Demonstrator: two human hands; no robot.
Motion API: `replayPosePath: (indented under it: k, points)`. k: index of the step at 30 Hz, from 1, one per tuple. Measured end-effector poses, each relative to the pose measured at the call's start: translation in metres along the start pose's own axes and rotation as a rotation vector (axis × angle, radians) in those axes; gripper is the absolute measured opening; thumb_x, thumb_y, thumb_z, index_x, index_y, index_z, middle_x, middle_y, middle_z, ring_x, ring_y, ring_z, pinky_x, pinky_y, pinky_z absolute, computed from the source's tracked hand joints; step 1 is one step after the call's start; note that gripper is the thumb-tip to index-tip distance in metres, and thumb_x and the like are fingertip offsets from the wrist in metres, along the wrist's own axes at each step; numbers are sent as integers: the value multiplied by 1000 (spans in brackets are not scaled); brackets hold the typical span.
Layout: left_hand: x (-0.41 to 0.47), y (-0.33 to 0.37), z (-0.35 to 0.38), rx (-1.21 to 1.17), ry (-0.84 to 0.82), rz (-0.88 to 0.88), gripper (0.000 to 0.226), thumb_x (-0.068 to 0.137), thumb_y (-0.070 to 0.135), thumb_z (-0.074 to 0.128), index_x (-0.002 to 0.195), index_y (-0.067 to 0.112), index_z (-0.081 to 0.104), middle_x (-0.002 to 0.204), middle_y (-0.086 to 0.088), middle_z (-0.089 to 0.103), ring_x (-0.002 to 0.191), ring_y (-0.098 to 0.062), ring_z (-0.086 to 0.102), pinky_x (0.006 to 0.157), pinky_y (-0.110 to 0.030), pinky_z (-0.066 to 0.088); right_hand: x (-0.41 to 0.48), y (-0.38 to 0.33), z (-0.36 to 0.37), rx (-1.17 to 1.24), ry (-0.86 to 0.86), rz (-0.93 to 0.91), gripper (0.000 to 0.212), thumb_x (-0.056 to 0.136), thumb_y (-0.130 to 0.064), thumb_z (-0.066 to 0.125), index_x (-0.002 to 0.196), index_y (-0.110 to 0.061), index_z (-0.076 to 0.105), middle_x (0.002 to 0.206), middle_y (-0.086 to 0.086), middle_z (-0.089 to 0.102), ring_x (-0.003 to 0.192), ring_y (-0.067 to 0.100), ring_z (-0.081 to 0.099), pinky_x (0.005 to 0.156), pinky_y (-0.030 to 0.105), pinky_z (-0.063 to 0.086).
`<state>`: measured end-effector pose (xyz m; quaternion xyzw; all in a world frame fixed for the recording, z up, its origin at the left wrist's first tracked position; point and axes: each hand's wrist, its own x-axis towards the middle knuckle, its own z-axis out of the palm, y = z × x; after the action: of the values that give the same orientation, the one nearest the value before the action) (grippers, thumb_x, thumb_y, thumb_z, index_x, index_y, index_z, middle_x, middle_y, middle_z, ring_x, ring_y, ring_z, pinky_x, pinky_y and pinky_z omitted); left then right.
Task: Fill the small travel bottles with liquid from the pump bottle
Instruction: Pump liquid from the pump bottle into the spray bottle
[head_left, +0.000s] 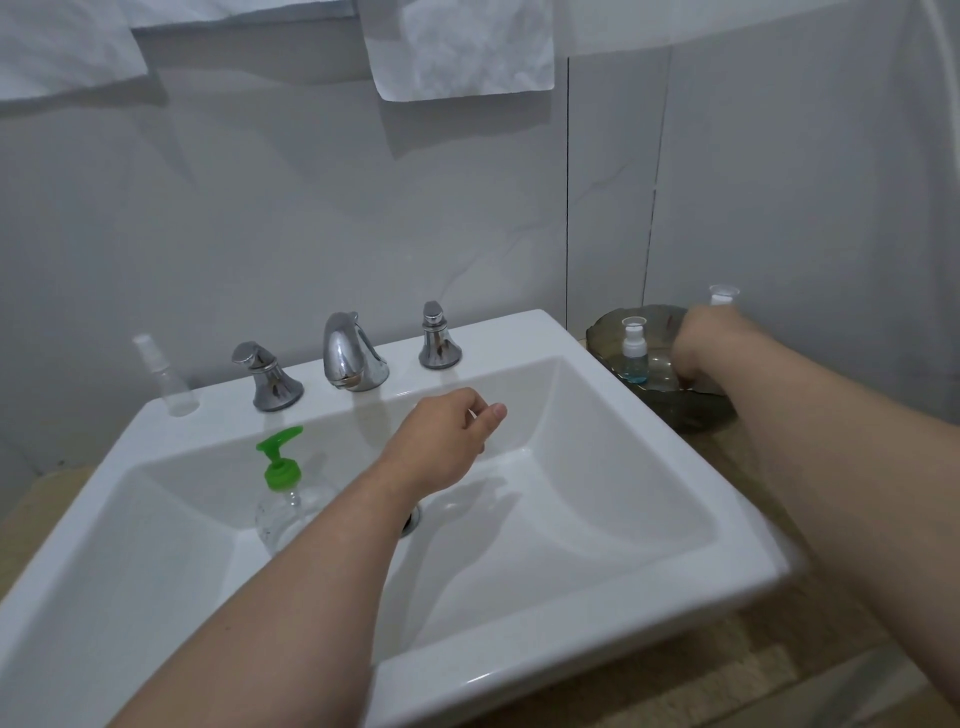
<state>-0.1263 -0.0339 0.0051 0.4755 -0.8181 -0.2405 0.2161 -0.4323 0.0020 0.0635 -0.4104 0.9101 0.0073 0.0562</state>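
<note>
Head cam, only view. The pump bottle stands in the sink basin, approx 8 o'clock of the drain, green pump head aimed to 10 o'clock. My L forearm hides its lower body.

L hand hangs over mid-basin, fingers loosely curled, thumb by forefinger, nothing visible in them.

R hand is in the dark glass dish on the counter at 2 o'clock. Its fingers are wrapped round a small bottle; only the white top w/ clear cap shows above the fist. A blue-filled bottle stands just beside, at 9 o'clock of the fist. A clear spray bottle sits on the sink ledge at 10 o'clock.

My guess on handling: the small bottles are light, thin plastic and tippy, so I'd grip mid-body, not the cap, which may pull off. The pump bottle is prob. slick, so I'd hold the body and press the head from above. The dish is fragile, no knocks.
</note>
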Motion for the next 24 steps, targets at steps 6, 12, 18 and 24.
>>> replayPosePath:
  k: [6, 12, 18, 24]
  points:
    - [1, 1, -2, 55, 27, -22, 37, 104, 57, 47, 87, 26, 60, 83, 6, 73, 79, -13, 65, 75, -35, 53, -42, -23, -29, 244, 340, -78, 8, 85, -13, 65, 88, -9, 59, 93, 10, 61, 90, 34, 59, 74, 34, 47]
    - [4, -7, -8, 132, 31, -154, 52, 110, 41, 39, 91, 4, 70, 88, -12, 72, 91, -31, 66, 84, -39, 52, -97, -96, -23, 1110, 215, -190, 34, 91, -27, 52, 60, -17, 41, 61, 4, 44, 61, 28, 39, 51, 31, 26]
    - [-1, 0, -12, 117, -112, -256, 45, 107, 30, 44, 96, -4, 72, 96, -21, 73, 81, -38, 69, 73, -36, 55, -136, -132, -12, 1666, 229, 14, 35, 89, -20, 54, 57, -16, 39, 55, -2, 38, 55, 21, 31, 53, 32, 26]
    - [-6, 7, -28, 110, -210, -363, 32, 94, 22, 47, 82, 0, 68, 81, -17, 71, 58, -30, 56, 59, -30, 48, -145, -146, 18, 1595, 467, 38, 39, 85, -15, 50, 52, -17, 29, 50, -1, 26, 54, 20, 22, 54, 35, 19]
